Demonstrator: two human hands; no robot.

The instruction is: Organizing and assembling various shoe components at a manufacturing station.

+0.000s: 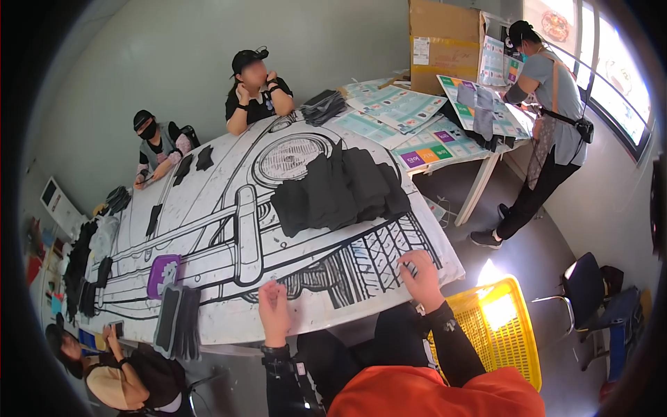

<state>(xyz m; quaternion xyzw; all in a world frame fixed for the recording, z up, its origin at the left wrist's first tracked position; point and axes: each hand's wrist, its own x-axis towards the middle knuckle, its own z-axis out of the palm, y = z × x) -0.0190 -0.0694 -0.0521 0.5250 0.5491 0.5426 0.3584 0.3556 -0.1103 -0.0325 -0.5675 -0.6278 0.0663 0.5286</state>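
Note:
My left hand (274, 313) is raised over the near edge of the table (229, 326), its fingers curled in and nothing visible in them. My right hand (421, 279) hovers near the table's right corner, with fingers bent and thumb apart, holding nothing. Beyond both hands lies a big overlapping pile of dark grey cloth pieces (340, 187), touched by neither. A bundle of dark grey cloth pieces with light edges (175, 323) hangs over the near edge, left of my left hand. Beside it sits a purple tray (154, 280) with grey pieces in it.
A yellow plastic basket (524, 333) stands by my right side. More dark cloth stacks (323, 108) lie around the table. Printed sheets (396, 108) cover a second table, beside a large cardboard box (445, 52). Several people sit or stand around. A chair (587, 285) is at right.

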